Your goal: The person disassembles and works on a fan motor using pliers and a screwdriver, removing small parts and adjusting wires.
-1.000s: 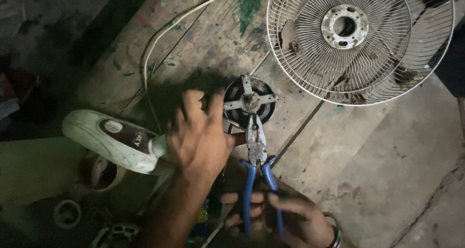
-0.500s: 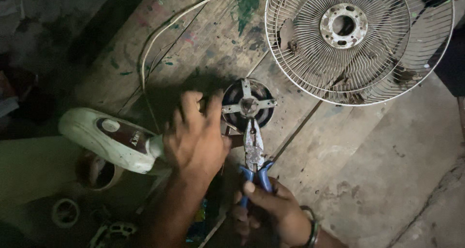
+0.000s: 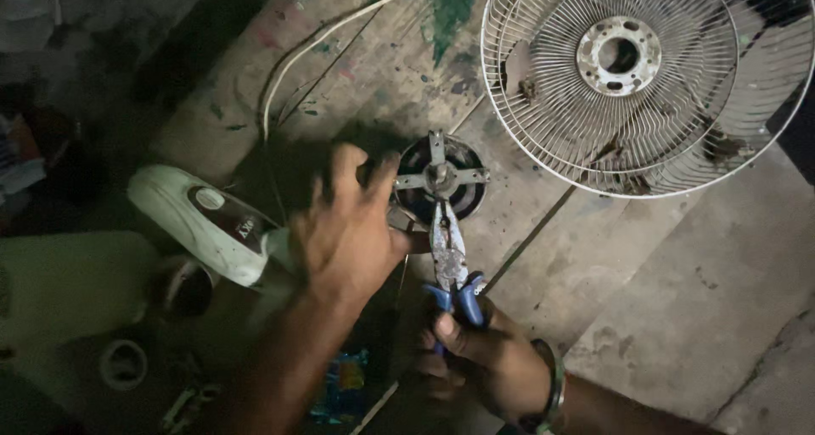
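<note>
Stained wooden counter [image 3: 356, 61], dim room. Left hand [image 3: 348, 231] grips round metal fan motor [image 3: 441, 180]; right hand [image 3: 484, 359], at 6 o'clock, squeezes blue-handled pliers [image 3: 448, 261].

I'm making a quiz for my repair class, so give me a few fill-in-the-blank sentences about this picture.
1. The right hand grips pliers with ____ handles.
2. The pliers' tip sits at the hub of the fan ____.
3. The left hand rests beside the motor.
4. The wire guard lies ____ from the motor.

Missing words: blue; motor; apart
</note>
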